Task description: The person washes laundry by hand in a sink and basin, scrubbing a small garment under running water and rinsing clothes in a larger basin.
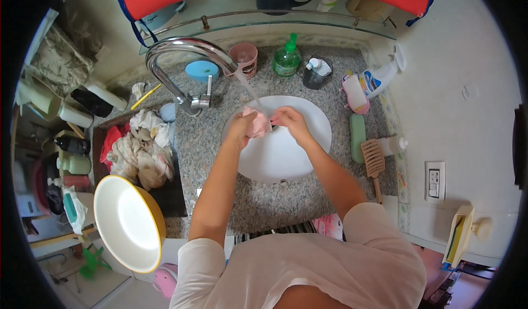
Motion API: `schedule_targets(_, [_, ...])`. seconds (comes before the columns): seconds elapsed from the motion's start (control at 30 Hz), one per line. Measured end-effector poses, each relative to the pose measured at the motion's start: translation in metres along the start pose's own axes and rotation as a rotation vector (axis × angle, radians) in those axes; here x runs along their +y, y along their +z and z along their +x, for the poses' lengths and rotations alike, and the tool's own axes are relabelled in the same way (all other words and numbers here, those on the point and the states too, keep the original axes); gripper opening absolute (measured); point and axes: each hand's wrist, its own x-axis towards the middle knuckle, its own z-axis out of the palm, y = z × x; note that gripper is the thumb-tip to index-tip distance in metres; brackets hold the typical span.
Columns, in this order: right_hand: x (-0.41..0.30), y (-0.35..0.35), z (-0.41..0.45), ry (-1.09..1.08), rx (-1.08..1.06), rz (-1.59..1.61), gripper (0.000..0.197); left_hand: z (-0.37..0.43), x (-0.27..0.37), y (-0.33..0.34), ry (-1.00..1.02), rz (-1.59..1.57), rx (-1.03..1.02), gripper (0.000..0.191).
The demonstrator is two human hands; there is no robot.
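My left hand point(242, 128) is closed on a bunched pink cloth point(258, 123) over the white oval washbasin point(284, 160). Just right of the cloth is my right hand point(292, 122), its fingers bent and their tips close to the cloth; whether they touch it cannot be told. Water runs from the curved chrome faucet point(185, 45) down behind the cloth. The faucet's lever point(209, 87) points up. Part of the drain shows between my hands.
Behind the basin stand a pink cup point(243, 57), a green pump bottle point(287, 59) and a dark cup point(317, 78). A hairbrush point(373, 160) and a green case point(357, 137) lie right. Left are crumpled clothes point(140, 156) and a yellow-rimmed enamel basin point(128, 224).
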Motion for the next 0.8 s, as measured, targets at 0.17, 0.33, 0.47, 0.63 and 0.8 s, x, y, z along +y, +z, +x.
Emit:
schedule_targets(0.17, [0.008,0.030,0.002,0.602,0.162,0.385,0.063,-0.021,0.010,0.017,-0.057,-0.225,-0.153,0.032])
schedule_targets(0.33, [0.010,0.024,0.021,0.427,0.029,0.454,0.048,-0.019,0.013,0.011,-0.099,-0.284,-0.080,0.030])
schedule_targets(0.47, [-0.030,0.103,0.004,0.055,-0.162,-0.571,0.021,0.054,-0.065,-0.086,-0.025,-0.615,-0.746,0.033])
schedule_targets(0.63, [-0.007,0.079,0.017,-0.320,0.123,-1.032,0.011,0.038,-0.065,0.007,0.274,-0.470,-0.213,0.024])
schedule_targets(0.8, [0.005,0.057,0.028,-0.311,0.443,-0.729,0.011,0.038,-0.045,0.019,-0.099,-0.569,0.035,0.018])
